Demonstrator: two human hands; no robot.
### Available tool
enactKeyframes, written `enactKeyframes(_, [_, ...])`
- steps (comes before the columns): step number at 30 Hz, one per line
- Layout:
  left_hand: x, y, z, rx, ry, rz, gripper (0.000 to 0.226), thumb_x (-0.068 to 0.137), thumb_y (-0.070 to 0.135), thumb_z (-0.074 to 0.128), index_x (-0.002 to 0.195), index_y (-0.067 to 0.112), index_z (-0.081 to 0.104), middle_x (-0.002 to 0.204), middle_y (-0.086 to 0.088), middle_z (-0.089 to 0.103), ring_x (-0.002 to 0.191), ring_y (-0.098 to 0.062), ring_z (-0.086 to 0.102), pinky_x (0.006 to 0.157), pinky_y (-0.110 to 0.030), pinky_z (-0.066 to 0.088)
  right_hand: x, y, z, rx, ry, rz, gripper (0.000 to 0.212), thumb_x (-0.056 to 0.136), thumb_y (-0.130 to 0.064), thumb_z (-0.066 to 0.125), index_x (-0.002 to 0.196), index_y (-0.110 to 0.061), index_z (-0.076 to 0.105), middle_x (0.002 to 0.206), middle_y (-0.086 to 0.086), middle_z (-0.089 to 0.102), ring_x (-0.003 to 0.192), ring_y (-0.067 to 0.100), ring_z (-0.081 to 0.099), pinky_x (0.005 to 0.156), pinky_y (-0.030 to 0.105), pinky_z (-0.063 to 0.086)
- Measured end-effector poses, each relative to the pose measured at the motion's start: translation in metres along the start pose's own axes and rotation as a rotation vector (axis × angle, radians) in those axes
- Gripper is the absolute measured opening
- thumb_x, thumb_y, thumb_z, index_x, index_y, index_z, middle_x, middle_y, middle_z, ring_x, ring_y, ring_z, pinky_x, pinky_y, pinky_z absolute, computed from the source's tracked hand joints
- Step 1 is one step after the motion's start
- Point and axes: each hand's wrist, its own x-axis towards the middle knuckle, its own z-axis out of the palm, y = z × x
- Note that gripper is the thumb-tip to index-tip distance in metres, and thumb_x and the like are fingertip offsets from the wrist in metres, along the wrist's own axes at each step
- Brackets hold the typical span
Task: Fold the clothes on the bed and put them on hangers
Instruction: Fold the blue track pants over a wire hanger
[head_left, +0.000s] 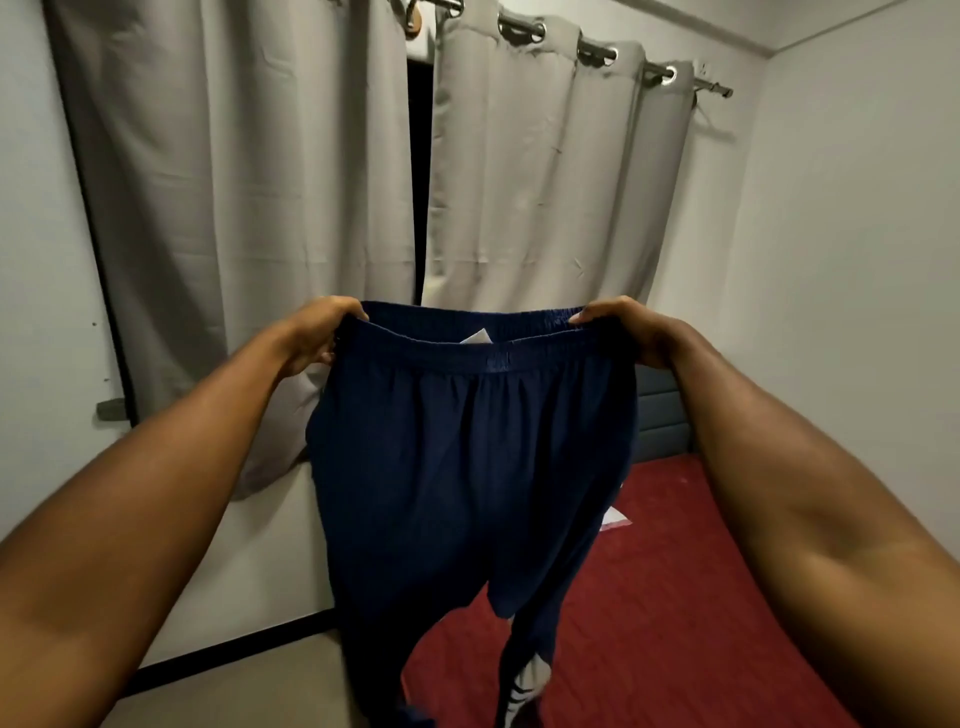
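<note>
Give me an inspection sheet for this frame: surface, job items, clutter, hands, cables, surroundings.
surface: red bed cover, lower right, partly hidden behind the trousers.
job's things: navy blue fabric trousers held up in the air by the elastic waistband, legs hanging down, white stripes low on one leg. Brown wooden piece at the curtain top, possibly a hanger; cannot tell.
clutter: white flat item lying on the bed; cannot identify.
grippers: left hand and right hand each grip one end of the waistband, fingers curled round it.
cables: nothing seen.
surroundings: grey eyelet curtains on a metal rod, white walls, grey padded headboard.
</note>
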Motion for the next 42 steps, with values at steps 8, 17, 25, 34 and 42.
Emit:
enactKeyframes(8, [-0.012, -0.053, 0.034, 0.310, -0.207, 0.022, 0.042, 0.077, 0.005, 0.085, 0.116, 0.012, 0.071, 0.096, -0.001, 0.078, 0.090, -0.017, 0.073, 0.062, -0.025, 0.056, 0.000, 0.071, -0.026, -0.226, -0.226, 0.040, 0.035, 0.078, -0.011, 0.087, 0.111, -0.011, 0.076, 0.111, 0.008, 0.075, 0.104, 0.026, 0.066, 0.087, 0.038, 0.052])
enactKeyframes(17, [0.015, -0.189, 0.129, 0.406, -0.341, -0.255, 0.031, 0.103, 0.032, 0.057, 0.112, 0.005, 0.068, 0.100, -0.015, 0.073, 0.086, -0.025, 0.070, 0.071, -0.038, 0.060, 0.026, 0.231, 0.020, -0.189, -0.218, 0.196, 0.023, 0.096, -0.025, 0.072, 0.101, -0.004, 0.075, 0.091, 0.008, 0.076, 0.078, 0.022, 0.069, 0.067, 0.034, 0.057])
enactKeyframes(25, [0.099, -0.340, 0.184, 0.444, -0.373, -0.316, 0.025, 0.071, 0.032, 0.093, 0.083, 0.015, 0.078, 0.081, -0.005, 0.078, 0.081, -0.024, 0.075, 0.076, -0.045, 0.061, 0.124, 0.393, 0.081, -0.342, -0.078, 0.317, 0.035, 0.094, -0.023, 0.074, 0.087, 0.010, 0.065, 0.076, 0.005, 0.056, 0.073, 0.018, 0.050, 0.068, 0.034, 0.041])
enactKeyframes(34, [0.283, -0.592, 0.280, 0.541, -0.446, -0.407, 0.031, 0.091, 0.029, 0.075, 0.065, 0.015, 0.067, 0.064, -0.003, 0.063, 0.067, -0.022, 0.062, 0.054, -0.031, 0.040, 0.308, 0.579, 0.191, -0.757, 0.097, 0.521, 0.043, 0.097, -0.055, 0.059, 0.098, -0.014, 0.075, 0.094, 0.018, 0.071, 0.103, 0.042, 0.065, 0.089, 0.046, 0.049])
enactKeyframes(42, [0.408, -0.758, 0.364, 0.639, -0.319, -0.375, 0.040, 0.095, 0.041, 0.068, 0.082, 0.003, 0.066, 0.087, -0.026, 0.070, 0.083, -0.039, 0.068, 0.066, -0.037, 0.048, 0.464, 0.722, 0.273, -0.282, 0.187, 0.852, 0.035, 0.103, -0.023, 0.059, 0.088, 0.008, 0.062, 0.078, 0.023, 0.071, 0.054, 0.024, 0.068, 0.048, 0.025, 0.054])
